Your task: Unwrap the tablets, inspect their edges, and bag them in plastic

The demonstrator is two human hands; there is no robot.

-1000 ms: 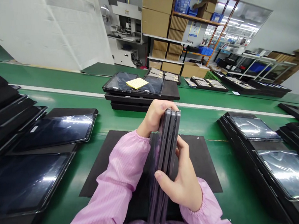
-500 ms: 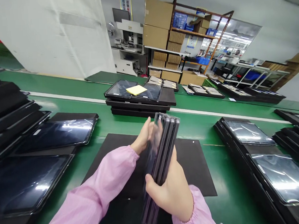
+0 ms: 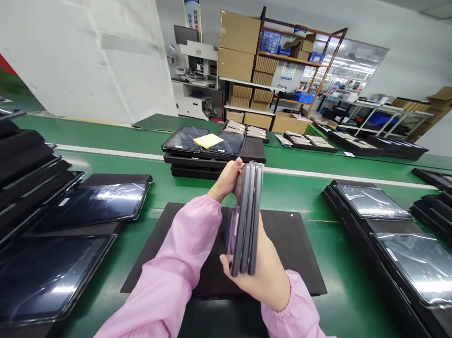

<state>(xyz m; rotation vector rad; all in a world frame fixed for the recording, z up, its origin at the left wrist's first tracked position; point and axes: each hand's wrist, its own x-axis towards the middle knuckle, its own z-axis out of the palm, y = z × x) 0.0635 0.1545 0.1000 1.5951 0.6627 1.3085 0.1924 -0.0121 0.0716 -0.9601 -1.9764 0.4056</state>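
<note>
Head view: both hands grip three upright tablets [image 3: 246, 218] above the black mat [image 3: 292, 251], left fingers [image 3: 238, 163] curled at the far end, right hand [image 3: 261, 274] half-closed around the near end.

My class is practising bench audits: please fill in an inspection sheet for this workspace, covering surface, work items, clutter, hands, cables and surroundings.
Surface: green worktop, black mat beneath the hands.
Work items: slim devices bundled upright.
Clutter: yellow pad atop the far screens.
Hands: right hand grips the lower part; left hand at the upper end, its hold partly hidden.
Cables: nothing seen around the hands.
Surroundings: screen-bearing trays on both sides; cartons and shelving behind.
</note>
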